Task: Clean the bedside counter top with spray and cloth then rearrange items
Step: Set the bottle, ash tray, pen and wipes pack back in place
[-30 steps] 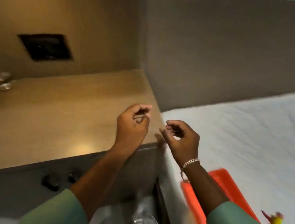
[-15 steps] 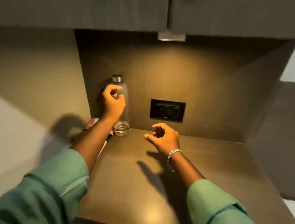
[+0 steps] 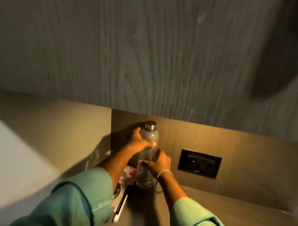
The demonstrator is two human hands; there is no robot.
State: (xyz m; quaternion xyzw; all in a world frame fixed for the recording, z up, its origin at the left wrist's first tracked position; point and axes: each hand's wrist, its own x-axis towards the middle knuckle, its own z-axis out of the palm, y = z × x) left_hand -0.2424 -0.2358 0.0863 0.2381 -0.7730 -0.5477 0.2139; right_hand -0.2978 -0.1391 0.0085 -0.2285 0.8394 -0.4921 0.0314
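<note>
A clear bottle (image 3: 150, 137) with a silver cap stands upright in the back left corner of the wooden bedside counter top (image 3: 225, 221). My left hand (image 3: 137, 142) wraps around its upper part from the left. My right hand (image 3: 157, 162), with a chain bracelet at the wrist, grips its middle from the right. Both green sleeves fill the bottom of the view. No spray or cloth is in sight.
A pink and white object (image 3: 129, 174) and a thin black and white item (image 3: 120, 207) lie at the counter's left edge beside the bottle. A black wall socket (image 3: 199, 164) sits on the back panel. A grey cabinet (image 3: 134, 45) hangs low overhead.
The view swung from the bed to the counter corner and moved closer. My left hand closed on the bottle, and my right hand came from mid-counter to grip the bottle too.
</note>
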